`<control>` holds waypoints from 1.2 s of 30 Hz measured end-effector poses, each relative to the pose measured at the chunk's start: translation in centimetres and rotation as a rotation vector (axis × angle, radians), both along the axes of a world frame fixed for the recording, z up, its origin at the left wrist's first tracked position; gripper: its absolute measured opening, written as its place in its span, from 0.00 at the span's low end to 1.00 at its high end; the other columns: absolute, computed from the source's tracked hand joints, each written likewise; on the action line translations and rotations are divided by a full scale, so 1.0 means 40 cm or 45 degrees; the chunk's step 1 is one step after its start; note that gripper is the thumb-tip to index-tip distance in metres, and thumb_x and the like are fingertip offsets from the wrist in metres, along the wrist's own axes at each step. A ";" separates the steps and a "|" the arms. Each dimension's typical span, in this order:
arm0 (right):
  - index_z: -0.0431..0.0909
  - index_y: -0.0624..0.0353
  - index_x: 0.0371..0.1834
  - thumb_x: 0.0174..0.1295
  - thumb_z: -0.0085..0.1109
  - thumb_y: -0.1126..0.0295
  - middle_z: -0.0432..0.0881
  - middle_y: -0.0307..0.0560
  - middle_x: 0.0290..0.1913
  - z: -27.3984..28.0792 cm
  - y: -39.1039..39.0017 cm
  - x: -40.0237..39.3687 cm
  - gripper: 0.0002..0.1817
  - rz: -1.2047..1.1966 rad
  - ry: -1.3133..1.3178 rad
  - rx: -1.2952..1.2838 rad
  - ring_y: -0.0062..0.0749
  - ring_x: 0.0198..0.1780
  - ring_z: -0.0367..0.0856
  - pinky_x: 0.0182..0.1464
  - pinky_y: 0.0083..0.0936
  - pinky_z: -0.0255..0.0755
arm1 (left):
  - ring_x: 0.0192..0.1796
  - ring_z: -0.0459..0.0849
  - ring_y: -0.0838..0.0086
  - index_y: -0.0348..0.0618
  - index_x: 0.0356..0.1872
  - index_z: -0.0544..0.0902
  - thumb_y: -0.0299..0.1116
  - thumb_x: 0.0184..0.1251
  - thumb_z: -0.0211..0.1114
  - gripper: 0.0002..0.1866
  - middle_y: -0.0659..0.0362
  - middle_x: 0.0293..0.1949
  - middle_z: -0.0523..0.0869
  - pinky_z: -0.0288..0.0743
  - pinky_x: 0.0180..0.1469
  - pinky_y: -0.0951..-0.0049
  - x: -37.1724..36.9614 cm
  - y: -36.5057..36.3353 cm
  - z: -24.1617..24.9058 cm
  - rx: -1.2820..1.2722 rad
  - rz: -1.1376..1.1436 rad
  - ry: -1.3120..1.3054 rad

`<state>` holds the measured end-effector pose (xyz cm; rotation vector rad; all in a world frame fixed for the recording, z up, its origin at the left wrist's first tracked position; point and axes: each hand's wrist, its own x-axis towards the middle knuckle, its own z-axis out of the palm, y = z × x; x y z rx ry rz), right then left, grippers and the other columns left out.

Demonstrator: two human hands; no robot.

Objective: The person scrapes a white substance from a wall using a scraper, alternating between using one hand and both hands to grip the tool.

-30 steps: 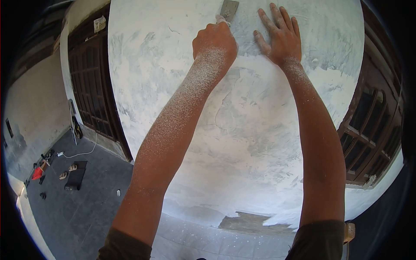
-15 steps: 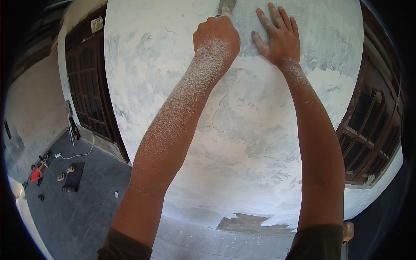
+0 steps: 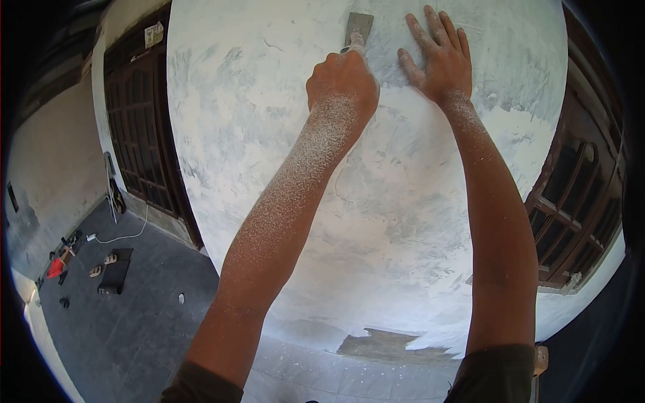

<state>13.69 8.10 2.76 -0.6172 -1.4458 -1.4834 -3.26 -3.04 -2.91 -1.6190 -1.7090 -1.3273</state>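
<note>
My left hand [image 3: 344, 82] is wrapped round the handle of a putty knife [image 3: 359, 27], its flat metal blade pointing up against the wall. White dust coats that forearm, and most of the handle is hidden inside the fist. To the right of the blade, my right hand [image 3: 441, 60] lies on the wall with its fingers spread, whitish powder on the fingertips. The wall [image 3: 390, 195] has patchy white and grey filler over it, with a thin crack below the hands and a bare greyish patch near its foot.
A dark wooden door [image 3: 138, 127] stands at the left, a wooden-framed window [image 3: 571, 201] at the right. On the dark tiled floor [image 3: 151, 322] lie a black mat [image 3: 115, 272], sandals [image 3: 96, 271], a red item [image 3: 55, 269] and a white cable [image 3: 124, 240]. White specks dot the paler floor below.
My left hand has drawn the putty knife down the wall, so the whole blade now shows. My right hand keeps its place on the wall; the view has shifted slightly.
</note>
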 end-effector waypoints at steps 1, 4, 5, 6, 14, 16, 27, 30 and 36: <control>0.64 0.29 0.75 0.64 0.58 0.43 0.59 0.39 0.79 -0.002 0.007 0.002 0.35 0.001 0.002 0.000 0.40 0.80 0.53 0.80 0.48 0.42 | 0.49 0.88 0.53 0.47 0.71 0.72 0.37 0.72 0.56 0.26 0.44 0.45 0.88 0.83 0.54 0.54 0.002 0.003 -0.007 0.025 -0.032 -0.022; 0.64 0.29 0.75 0.63 0.59 0.43 0.61 0.41 0.78 0.000 0.011 0.004 0.36 -0.017 -0.007 0.016 0.41 0.80 0.55 0.80 0.48 0.44 | 0.49 0.89 0.53 0.48 0.71 0.71 0.36 0.73 0.55 0.26 0.45 0.45 0.88 0.83 0.54 0.54 -0.007 0.018 0.030 0.084 -0.074 -0.062; 0.64 0.29 0.75 0.63 0.59 0.43 0.61 0.40 0.78 -0.004 0.011 0.004 0.36 -0.016 -0.001 0.011 0.41 0.80 0.54 0.80 0.47 0.44 | 0.49 0.89 0.53 0.48 0.71 0.71 0.36 0.73 0.55 0.26 0.45 0.44 0.88 0.83 0.54 0.53 -0.009 0.023 0.045 0.109 -0.081 -0.073; 0.64 0.29 0.75 0.63 0.60 0.43 0.61 0.40 0.78 -0.002 0.011 0.005 0.36 -0.012 0.006 0.009 0.40 0.80 0.54 0.80 0.47 0.44 | 0.49 0.89 0.53 0.48 0.71 0.71 0.36 0.73 0.55 0.26 0.45 0.44 0.88 0.83 0.54 0.53 -0.008 0.016 0.053 0.113 -0.084 -0.076; 0.64 0.30 0.75 0.62 0.60 0.43 0.61 0.40 0.78 -0.002 -0.005 0.002 0.36 -0.058 0.020 -0.018 0.39 0.80 0.54 0.80 0.46 0.44 | 0.49 0.88 0.56 0.41 0.71 0.70 0.32 0.70 0.57 0.27 0.46 0.45 0.88 0.84 0.52 0.59 -0.009 0.018 0.014 0.070 -0.087 -0.007; 0.64 0.30 0.75 0.62 0.60 0.43 0.61 0.40 0.78 -0.005 -0.002 0.001 0.36 -0.044 0.013 -0.023 0.40 0.80 0.54 0.80 0.46 0.44 | 0.49 0.88 0.54 0.44 0.71 0.70 0.34 0.72 0.56 0.27 0.45 0.44 0.88 0.84 0.52 0.56 -0.009 0.026 0.040 0.109 -0.083 -0.031; 0.65 0.51 0.74 0.62 0.57 0.52 0.55 0.54 0.80 -0.013 -0.081 -0.016 0.36 0.009 0.043 -0.313 0.48 0.81 0.48 0.80 0.46 0.41 | 0.49 0.88 0.52 0.50 0.71 0.71 0.36 0.72 0.57 0.26 0.45 0.45 0.88 0.83 0.53 0.53 -0.012 0.035 0.048 0.138 -0.063 -0.035; 0.66 0.51 0.74 0.62 0.57 0.52 0.55 0.54 0.80 -0.013 -0.077 -0.014 0.36 0.018 0.031 -0.292 0.49 0.81 0.49 0.80 0.46 0.41 | 0.50 0.88 0.55 0.42 0.71 0.71 0.32 0.71 0.56 0.27 0.44 0.45 0.87 0.84 0.52 0.58 -0.011 0.018 0.039 0.120 -0.068 0.037; 0.66 0.51 0.74 0.62 0.58 0.52 0.55 0.54 0.80 -0.014 -0.084 -0.016 0.36 0.027 0.043 -0.306 0.49 0.81 0.49 0.80 0.46 0.41 | 0.48 0.89 0.52 0.49 0.71 0.72 0.37 0.73 0.56 0.25 0.45 0.45 0.89 0.83 0.53 0.53 -0.012 0.040 0.025 0.146 -0.066 -0.035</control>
